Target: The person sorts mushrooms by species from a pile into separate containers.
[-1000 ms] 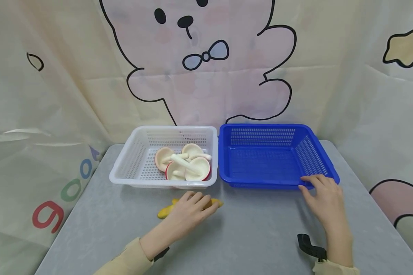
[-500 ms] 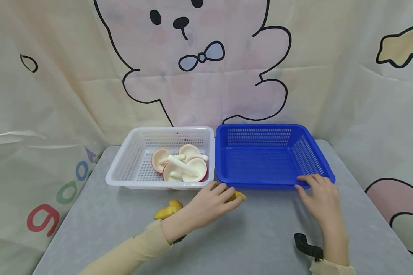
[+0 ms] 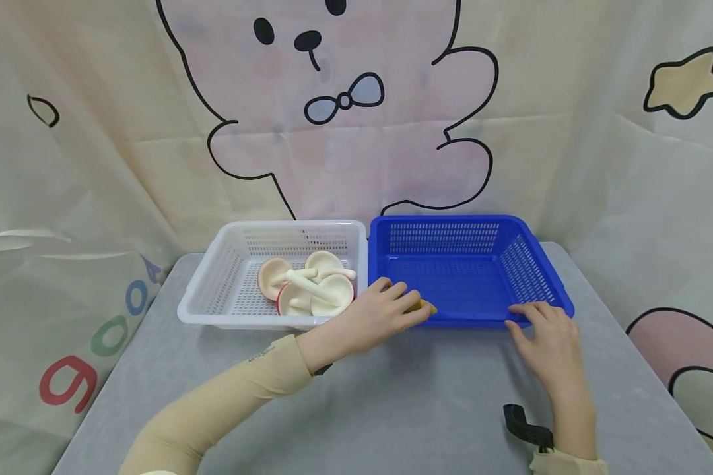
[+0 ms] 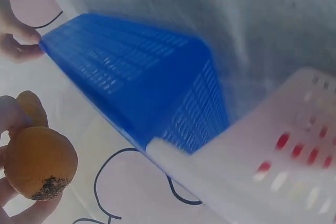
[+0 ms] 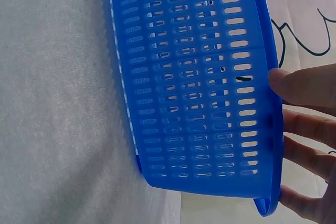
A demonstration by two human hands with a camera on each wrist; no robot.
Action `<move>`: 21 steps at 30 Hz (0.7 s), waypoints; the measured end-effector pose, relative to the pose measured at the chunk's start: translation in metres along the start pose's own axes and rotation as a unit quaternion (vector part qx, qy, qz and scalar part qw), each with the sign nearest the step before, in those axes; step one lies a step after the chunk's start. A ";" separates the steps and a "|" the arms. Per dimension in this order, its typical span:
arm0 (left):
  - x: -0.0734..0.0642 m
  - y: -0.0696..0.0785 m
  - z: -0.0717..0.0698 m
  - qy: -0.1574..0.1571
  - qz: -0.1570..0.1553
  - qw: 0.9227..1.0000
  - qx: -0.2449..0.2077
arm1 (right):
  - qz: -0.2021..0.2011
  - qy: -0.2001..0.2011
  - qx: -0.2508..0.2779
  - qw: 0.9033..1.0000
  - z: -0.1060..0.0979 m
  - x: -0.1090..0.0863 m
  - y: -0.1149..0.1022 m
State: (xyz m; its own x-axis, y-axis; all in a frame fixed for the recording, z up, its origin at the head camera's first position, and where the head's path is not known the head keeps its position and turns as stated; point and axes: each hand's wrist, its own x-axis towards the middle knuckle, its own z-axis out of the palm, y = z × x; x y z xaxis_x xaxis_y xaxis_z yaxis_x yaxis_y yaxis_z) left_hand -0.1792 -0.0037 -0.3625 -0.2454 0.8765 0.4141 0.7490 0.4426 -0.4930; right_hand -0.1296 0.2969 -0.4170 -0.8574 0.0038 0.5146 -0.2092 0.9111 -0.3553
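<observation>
My left hand (image 3: 377, 316) is over the near left corner of the blue basket (image 3: 457, 227). It holds a knobbly yellow-brown piece of ginger (image 4: 42, 158), as its lumpy shape suggests, with a dark speckled patch at one end. In the head view most of that piece hides behind the fingers. My right hand (image 3: 549, 346) pinches the basket's near rim toward its right end, thumb outside and fingers over the inner side, as the right wrist view shows.
Left of the blue basket stands a white basket (image 3: 214, 318) holding several toy mushrooms (image 3: 333, 293). Both rest on a grey table (image 3: 440, 409). A printed curtain (image 3: 356, 158) hangs behind. My left forearm covers part of the table.
My left hand has lifted a yellow piece off the table and carried it right and away from me to the blue basket. Another yellow piece, seen earlier, is now hidden. My right hand stays on the rim.
</observation>
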 end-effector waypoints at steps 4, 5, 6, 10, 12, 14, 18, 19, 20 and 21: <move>0.014 -0.011 0.002 -0.011 0.007 1.000 0.002 | -0.006 0.007 -0.002 1.000 0.000 0.000 0.000; 0.017 -0.013 0.002 -0.013 0.009 1.000 0.004 | -0.007 0.008 -0.002 1.000 0.000 0.000 0.000; 0.021 -0.016 0.003 -0.016 0.010 1.000 0.007 | -0.007 0.008 -0.002 1.000 0.000 0.000 0.000; 0.034 -0.026 0.004 -0.033 0.020 0.999 0.015 | -0.005 0.009 0.000 1.000 0.000 -0.001 -0.001; 0.040 -0.029 0.005 -0.043 0.024 0.999 0.016 | -0.004 0.009 -0.001 1.000 -0.001 -0.001 -0.001; 0.045 -0.032 0.007 -0.053 0.029 0.998 0.015 | -0.004 0.011 -0.001 1.000 -0.001 -0.001 -0.001; 0.057 -0.036 0.011 -0.092 0.038 0.995 0.005 | -0.002 0.008 0.000 1.000 -0.001 -0.001 -0.001; 0.060 -0.037 0.012 -0.110 0.040 0.993 0.002 | 0.000 0.007 0.000 1.000 -0.001 -0.001 -0.001; 0.063 -0.037 0.014 -0.130 0.043 0.991 -0.002 | 0.001 0.005 0.001 1.000 -0.001 -0.001 -0.001; 0.065 -0.037 0.017 -0.150 0.045 0.988 -0.004 | 0.002 0.003 0.002 1.000 -0.001 0.000 -0.001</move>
State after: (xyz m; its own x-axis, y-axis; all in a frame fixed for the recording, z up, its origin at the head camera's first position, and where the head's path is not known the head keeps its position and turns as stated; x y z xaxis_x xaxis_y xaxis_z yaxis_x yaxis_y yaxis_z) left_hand -0.2334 0.0401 -0.3298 -0.3481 0.9294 0.1230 0.7802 0.3599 -0.5115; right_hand -0.1284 0.2964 -0.4157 -0.8553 0.0111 0.5180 -0.2068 0.9094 -0.3608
